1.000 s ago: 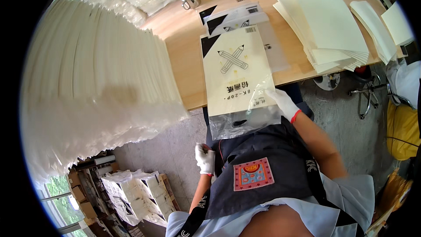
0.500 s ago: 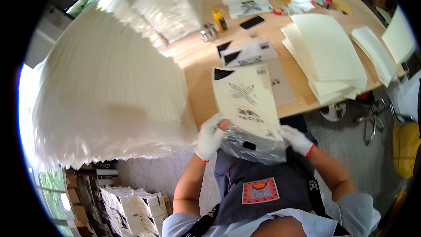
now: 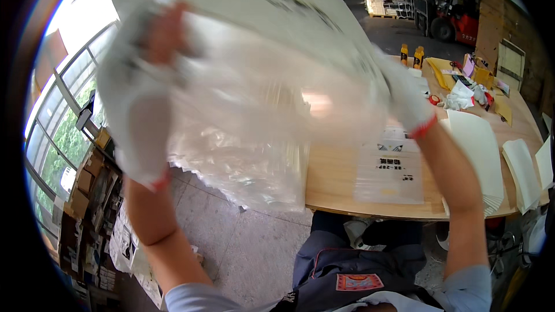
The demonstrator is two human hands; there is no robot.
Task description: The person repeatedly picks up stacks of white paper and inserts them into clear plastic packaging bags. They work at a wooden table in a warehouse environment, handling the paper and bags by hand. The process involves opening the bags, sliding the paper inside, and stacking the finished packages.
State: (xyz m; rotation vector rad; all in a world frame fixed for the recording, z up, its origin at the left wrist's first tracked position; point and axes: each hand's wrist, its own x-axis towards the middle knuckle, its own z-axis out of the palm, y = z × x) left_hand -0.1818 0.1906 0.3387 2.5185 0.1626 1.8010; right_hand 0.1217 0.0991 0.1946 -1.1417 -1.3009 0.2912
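Observation:
Both my gloved hands are raised high in front of me, holding a paper pack in a clear plastic bag (image 3: 272, 17) by its sides. My left hand (image 3: 139, 86) is closed on the left edge, with a bare thumb showing past the white glove. At the right edge, my right hand (image 3: 407, 95) grips the pack, its fingertips partly hidden and smeared. Motion blurs the pack; its white sheet carries dark print, and its clear film hangs below. Behind it stands a tall pile of clear-bagged packs (image 3: 231, 167). A printed clear bag (image 3: 387, 182) lies on the table.
On the wooden table (image 3: 329, 188) are a stack of cream sheets (image 3: 477, 156), a smaller folded stack (image 3: 520, 173), yellow bottles (image 3: 417, 58) and crumpled white gloves (image 3: 459, 97). Boxes fill a shelf (image 3: 87, 196) by the windows. A red forklift (image 3: 457, 8) is parked far back.
My hands have lifted the bagged paper pack from waist height at the table edge up and to the left, over the pile. The view has tilted up, bringing in the forklift and windows.

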